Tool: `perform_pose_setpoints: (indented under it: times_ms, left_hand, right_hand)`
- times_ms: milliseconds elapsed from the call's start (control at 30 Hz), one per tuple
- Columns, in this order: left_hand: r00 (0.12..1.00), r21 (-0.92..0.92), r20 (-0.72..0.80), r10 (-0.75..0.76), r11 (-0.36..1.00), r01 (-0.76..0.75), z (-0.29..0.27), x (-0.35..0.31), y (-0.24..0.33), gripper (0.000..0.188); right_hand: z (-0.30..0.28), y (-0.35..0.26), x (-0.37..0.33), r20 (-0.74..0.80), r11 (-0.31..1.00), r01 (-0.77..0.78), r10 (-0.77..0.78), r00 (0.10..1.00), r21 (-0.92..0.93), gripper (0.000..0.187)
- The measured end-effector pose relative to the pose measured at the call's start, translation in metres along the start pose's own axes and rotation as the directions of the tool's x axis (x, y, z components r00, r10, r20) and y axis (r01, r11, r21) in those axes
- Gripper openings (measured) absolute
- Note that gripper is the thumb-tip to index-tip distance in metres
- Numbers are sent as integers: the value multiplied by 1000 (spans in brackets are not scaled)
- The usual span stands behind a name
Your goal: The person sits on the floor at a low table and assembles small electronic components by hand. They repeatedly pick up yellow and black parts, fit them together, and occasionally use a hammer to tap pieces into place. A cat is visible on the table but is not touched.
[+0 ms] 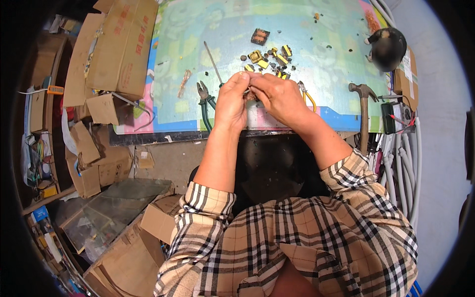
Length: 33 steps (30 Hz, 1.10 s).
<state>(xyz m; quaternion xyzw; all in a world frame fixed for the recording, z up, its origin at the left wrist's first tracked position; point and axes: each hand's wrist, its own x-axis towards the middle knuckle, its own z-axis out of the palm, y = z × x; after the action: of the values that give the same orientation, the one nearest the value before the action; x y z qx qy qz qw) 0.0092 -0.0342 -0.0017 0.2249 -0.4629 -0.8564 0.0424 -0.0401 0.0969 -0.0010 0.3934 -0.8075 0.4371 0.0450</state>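
Observation:
My left hand (pixel 231 101) and my right hand (pixel 281 96) meet over the near edge of the table, fingers pinched together. Between them shows a small copper-coloured piece (pixel 251 95), mostly hidden by the fingers; it looks like copper wire. Just left of my left hand lie pliers with dark green handles (pixel 205 106), and a screwdriver's long shaft (pixel 213 60) points away from me. Beside my right wrist rest yellow-handled cutters (pixel 310 100). Beyond the hands are scattered yellow and black transformer parts (pixel 263 64) and a dark block with copper windings (pixel 260 36).
The table's patterned cover (pixel 198 29) carries a small copper wire bundle (pixel 184 83) at left. A hammer (pixel 364 106) hangs over the front right edge. Cardboard boxes (pixel 118 49) stand at left; a round black object (pixel 387 49) sits at far right, above grey pipes (pixel 405 168).

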Motion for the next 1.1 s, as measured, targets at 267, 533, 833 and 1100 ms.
perform_pose_setpoints:
  times_ms: [267,533,833,1100]
  left_hand:
    - [984,-248,-47,173,952,-179,-21,8,14,20]
    - [933,700,-18,360,671,-245,-21,3,18,24]
    - [961,815,263,-86,553,-173,-10,-7,9,20]
    - [1000,-79,-16,18,997,-19,-15,10,5,17]
  right_hand:
    - [-4,4,-1,517,890,-421,281,809,175,30]
    - [-36,8,14,654,678,-660,343,674,325,22]
    - [-40,22,15,487,672,-645,453,747,365,20]
    - [-19,6,12,406,625,-572,405,819,532,19]
